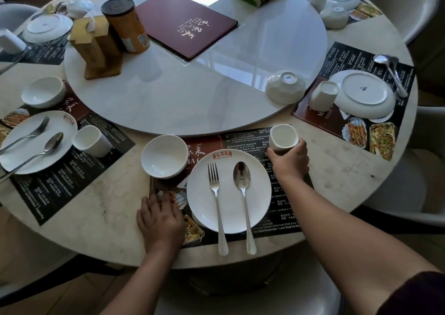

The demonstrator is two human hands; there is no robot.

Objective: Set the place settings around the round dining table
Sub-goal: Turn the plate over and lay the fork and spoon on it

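right hand (289, 160) gripping cup (283, 139), left hand (160, 216) flat on placemat (277, 194)

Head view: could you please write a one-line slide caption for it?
Right hand holds a white cup beside a plate bearing fork and spoon; left hand rests on the placemat.

white cup (283, 137) held, fork (215, 189), spoon (242, 176) on plate (199, 199)
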